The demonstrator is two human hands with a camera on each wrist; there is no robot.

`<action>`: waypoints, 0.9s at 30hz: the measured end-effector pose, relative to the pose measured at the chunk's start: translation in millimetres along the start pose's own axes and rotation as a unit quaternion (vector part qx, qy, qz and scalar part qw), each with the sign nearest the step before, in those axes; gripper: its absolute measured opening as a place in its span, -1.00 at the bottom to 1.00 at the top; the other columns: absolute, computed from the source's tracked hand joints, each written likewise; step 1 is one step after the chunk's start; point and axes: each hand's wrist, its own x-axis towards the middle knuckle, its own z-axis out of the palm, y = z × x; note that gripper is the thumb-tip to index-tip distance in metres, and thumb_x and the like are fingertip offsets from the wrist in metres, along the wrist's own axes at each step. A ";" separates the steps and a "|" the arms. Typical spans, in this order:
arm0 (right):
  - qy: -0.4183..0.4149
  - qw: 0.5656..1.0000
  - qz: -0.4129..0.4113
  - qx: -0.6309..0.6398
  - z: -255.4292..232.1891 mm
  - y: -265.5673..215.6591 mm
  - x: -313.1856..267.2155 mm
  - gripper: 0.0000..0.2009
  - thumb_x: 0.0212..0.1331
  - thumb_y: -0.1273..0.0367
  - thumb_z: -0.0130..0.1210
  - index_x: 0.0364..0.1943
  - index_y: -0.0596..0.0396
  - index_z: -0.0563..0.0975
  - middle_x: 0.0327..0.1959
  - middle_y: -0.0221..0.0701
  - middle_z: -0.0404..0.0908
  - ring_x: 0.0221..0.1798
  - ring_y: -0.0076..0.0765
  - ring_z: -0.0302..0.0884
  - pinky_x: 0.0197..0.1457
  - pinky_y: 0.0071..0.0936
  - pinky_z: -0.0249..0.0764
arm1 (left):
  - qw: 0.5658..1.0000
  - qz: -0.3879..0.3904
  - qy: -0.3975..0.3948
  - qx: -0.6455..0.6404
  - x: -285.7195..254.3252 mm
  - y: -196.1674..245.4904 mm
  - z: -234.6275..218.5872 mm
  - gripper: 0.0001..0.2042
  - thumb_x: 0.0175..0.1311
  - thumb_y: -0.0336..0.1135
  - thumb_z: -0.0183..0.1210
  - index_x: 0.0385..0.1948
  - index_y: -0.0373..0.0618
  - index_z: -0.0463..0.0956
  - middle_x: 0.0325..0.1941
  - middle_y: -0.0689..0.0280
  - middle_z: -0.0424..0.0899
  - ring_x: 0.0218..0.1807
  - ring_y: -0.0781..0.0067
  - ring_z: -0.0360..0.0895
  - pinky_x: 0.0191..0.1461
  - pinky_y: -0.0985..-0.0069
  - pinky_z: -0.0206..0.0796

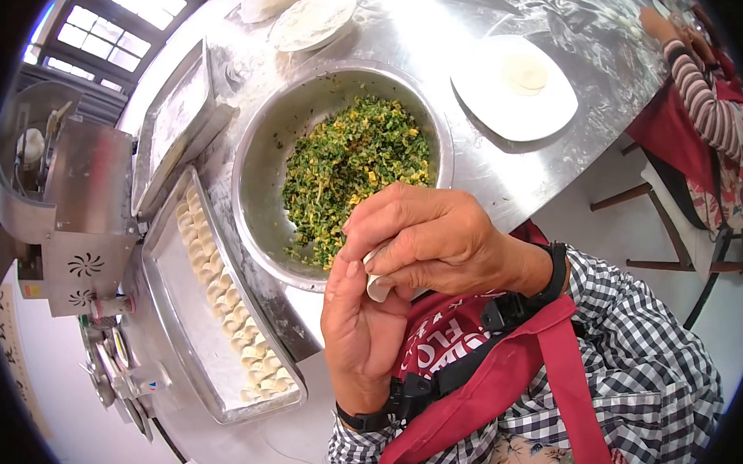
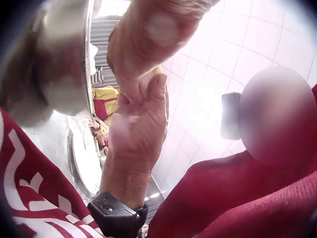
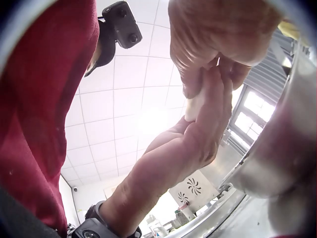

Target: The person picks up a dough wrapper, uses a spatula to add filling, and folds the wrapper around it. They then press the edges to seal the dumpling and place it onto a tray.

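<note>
Pinching: both hands meet in front of the red apron (image 1: 549, 367), just off the near rim of the filling bowl (image 1: 257, 167), closed together on a dumpling (image 1: 377, 284)
Left hand: left hand (image 1: 362, 324) cups the dumpling from beneath, fingers (image 1: 343, 285) curled up against it, thumb side pressing the dough
Right hand: right hand (image 1: 438, 240) lies over the top, fingers (image 1: 389, 224) bent down and nipping the seam; the right wrist view shows the pale dough (image 3: 195, 104) squeezed between the two hands
Dumpling place: held in the air between the fingertips of both hands, off the desk (image 1: 566, 49), mostly hidden; only a white edge shows below the right fingers
Handling, as a judgement: light, soft, raw dough around loose filling; likely to tear or smear if squeezed hard; floury, so probably not slippery; best held at the sealed rim, belly resting on the lower fingers
Long axis: cannot tell for sure; the visible edge seems to run along the gap between the two sets of fingers, seam toward the right fingertips
Beside the fingers: green chopped filling (image 1: 350, 164) in the bowl beyond them; tray of finished dumplings (image 1: 217, 291) off to the left hand's side
</note>
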 end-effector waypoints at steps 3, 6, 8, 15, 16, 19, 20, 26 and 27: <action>-0.006 0.999 -0.031 -0.019 0.5 1.0 0.6 -0.87 -0.17 0.47 0.25 -0.48 0.12 0.56 -0.18 -0.31 0.54 -0.14 -0.24 0.49 -0.10 -0.40 0.41 | 1.000 0.002 -0.002 0.003 1.8 -0.1 4.5 -0.66 0.31 -0.40 -0.14 0.12 -0.16 0.17 0.13 0.20 0.35 0.15 0.31 0.35 0.17 0.33 0.29; 0.020 0.999 -0.010 -0.036 5.5 -4.0 3.4 -0.86 -0.16 0.47 0.25 -0.46 0.12 0.55 -0.19 -0.33 0.55 -0.12 -0.23 0.49 -0.10 -0.39 0.40 | 1.000 -0.005 -0.020 -0.002 1.1 0.5 -5.4 -0.68 0.34 -0.36 -0.18 0.11 -0.13 0.20 0.14 0.20 0.34 0.16 0.31 0.34 0.18 0.31 0.26; 0.042 0.998 0.010 -0.044 7.9 -3.4 5.0 -0.86 -0.14 0.46 0.24 -0.45 0.12 0.55 -0.19 -0.34 0.56 -0.11 -0.23 0.49 -0.10 -0.38 0.40 | 0.999 -0.015 -0.035 -0.031 -0.4 0.6 -10.7 -0.69 0.36 -0.33 -0.21 0.11 -0.12 0.21 0.15 0.20 0.34 0.17 0.31 0.33 0.19 0.29 0.25; -0.012 0.985 -0.101 -0.137 3.2 7.5 3.8 -0.79 -0.10 0.37 0.23 -0.35 0.12 0.54 -0.14 -0.30 0.55 -0.06 -0.20 0.49 -0.07 -0.31 0.39 | 0.995 -0.006 -0.034 -0.094 0.6 -0.1 1.1 -0.65 0.40 -0.18 -0.31 0.10 -0.12 0.23 0.13 0.19 0.36 0.14 0.27 0.35 0.18 0.22 0.22; -0.016 0.983 -0.099 -0.154 3.7 8.1 4.2 -0.77 -0.10 0.34 0.23 -0.33 0.11 0.54 -0.14 -0.30 0.55 -0.07 -0.20 0.49 -0.07 -0.32 0.39 | 0.996 -0.003 -0.019 -0.090 0.8 0.3 0.8 -0.65 0.40 -0.17 -0.31 0.09 -0.12 0.24 0.12 0.20 0.37 0.13 0.27 0.36 0.17 0.21 0.23; 0.021 0.990 -0.053 -0.127 9.6 5.9 2.4 -0.75 -0.08 0.29 0.22 -0.33 0.12 0.54 -0.17 -0.33 0.56 -0.07 -0.21 0.49 -0.11 -0.33 0.39 | 0.991 -0.024 -0.035 -0.130 -1.3 2.6 -8.2 -0.64 0.40 -0.15 -0.32 0.08 -0.12 0.25 0.11 0.21 0.39 0.10 0.28 0.38 0.15 0.22 0.25; 0.021 0.990 -0.052 -0.126 9.4 5.4 2.6 -0.75 -0.08 0.29 0.22 -0.33 0.12 0.54 -0.17 -0.33 0.56 -0.07 -0.21 0.49 -0.11 -0.33 0.39 | 0.991 -0.024 -0.034 -0.131 -1.4 2.8 -8.7 -0.64 0.40 -0.15 -0.32 0.08 -0.12 0.25 0.11 0.21 0.39 0.10 0.28 0.38 0.15 0.22 0.25; -0.012 0.985 -0.123 -0.121 5.2 10.8 3.2 -0.76 -0.09 0.33 0.21 -0.32 0.16 0.54 -0.11 -0.31 0.53 -0.07 -0.22 0.49 -0.07 -0.32 0.39 | 0.991 -0.016 0.019 -0.135 -0.1 -0.9 3.0 -0.66 0.40 -0.18 -0.29 0.07 -0.13 0.26 0.09 0.22 0.40 0.04 0.34 0.42 0.07 0.28 0.33; -0.014 0.985 -0.119 -0.124 5.1 10.3 3.0 -0.76 -0.09 0.35 0.21 -0.32 0.16 0.54 -0.10 -0.30 0.53 -0.07 -0.22 0.49 -0.07 -0.32 0.38 | 0.988 -0.018 -0.005 -0.150 0.2 -1.5 0.5 -0.66 0.40 -0.18 -0.30 0.08 -0.14 0.25 0.09 0.22 0.40 0.05 0.35 0.42 0.08 0.28 0.33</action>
